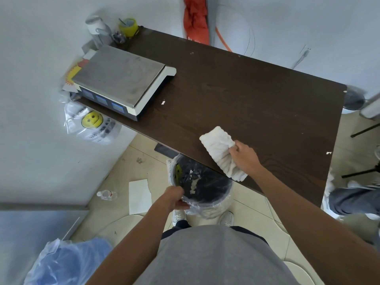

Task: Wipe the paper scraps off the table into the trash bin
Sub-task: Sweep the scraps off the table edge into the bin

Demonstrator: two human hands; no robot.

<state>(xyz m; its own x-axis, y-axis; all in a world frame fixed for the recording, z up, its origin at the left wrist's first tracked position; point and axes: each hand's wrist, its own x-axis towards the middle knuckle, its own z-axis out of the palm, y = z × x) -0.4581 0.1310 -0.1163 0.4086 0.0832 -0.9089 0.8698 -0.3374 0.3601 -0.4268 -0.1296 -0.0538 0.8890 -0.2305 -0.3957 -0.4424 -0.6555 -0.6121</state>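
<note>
A dark brown table fills the middle of the view. My right hand grips a folded white cloth that lies on the table at its near edge. Just below that edge my left hand holds the rim of a trash bin lined with clear plastic. Several white paper scraps lie inside the bin. One small scrap rests on the table beside the scale.
A weighing scale stands on the table's left end, with a bottle and a yellow tape roll behind it. On the floor lie a white sheet, a water bottle and a blue bag. Another person's leg is at right.
</note>
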